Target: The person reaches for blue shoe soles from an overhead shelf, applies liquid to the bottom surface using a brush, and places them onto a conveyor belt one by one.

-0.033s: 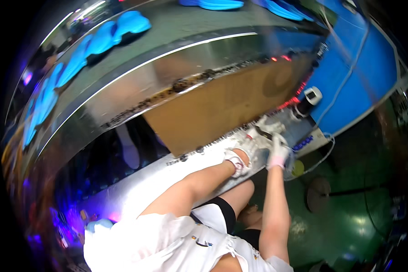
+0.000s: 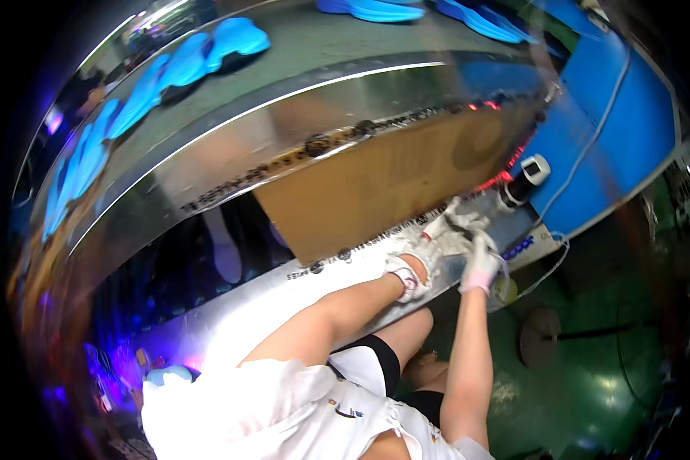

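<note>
Both my hands wear white gloves and meet at the right end of a shiny steel bench [image 2: 284, 299]. My left hand [image 2: 431, 249] and my right hand [image 2: 481, 261] close from either side on a small dark piece [image 2: 460, 228], held just above the bench's edge. It is too small to tell what the piece is. A brown cardboard panel [image 2: 360, 188] stands right behind my hands, and red light glows along its right side.
A curved steel housing [image 2: 230, 161] arches over the bench, with blue shoe soles [image 2: 207, 57] lined up on the belt above. A white sole [image 2: 224, 249] stands in the dark opening. A blue cabinet [image 2: 613, 130], a small white-and-black device [image 2: 530, 175], cables and a round base [image 2: 543, 337] on the green floor are at right.
</note>
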